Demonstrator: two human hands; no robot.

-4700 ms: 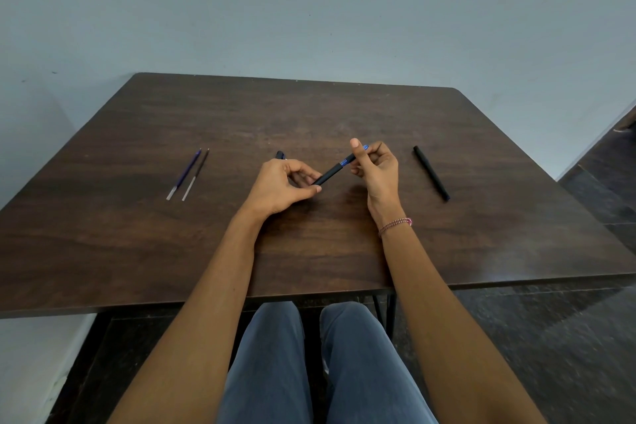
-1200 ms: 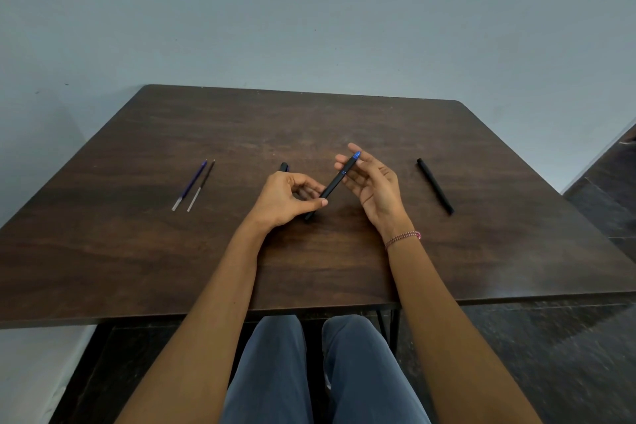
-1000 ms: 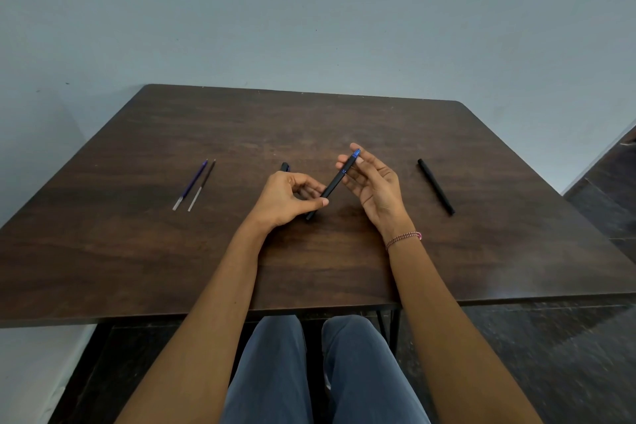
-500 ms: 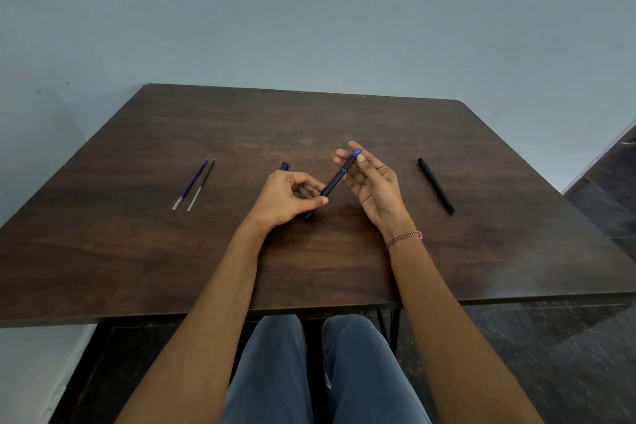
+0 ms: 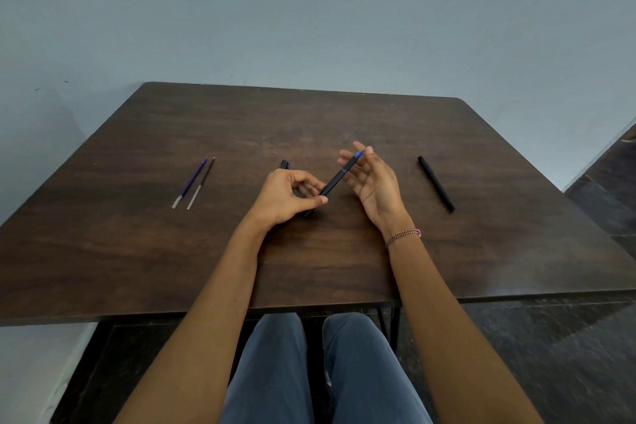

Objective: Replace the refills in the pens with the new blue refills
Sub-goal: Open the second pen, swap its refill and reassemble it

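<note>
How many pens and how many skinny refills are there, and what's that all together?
Pens: 2, the held pen pinched by the left hand, and the black pen lying on the table.
Loose refills: 2, the blue refill and the dark refill.
Other: 1, the small black piece behind the left hand.
Total: 5.

Dark wooden table before pale blue-grey wall (rounded far corner); dark floor at right.
</note>
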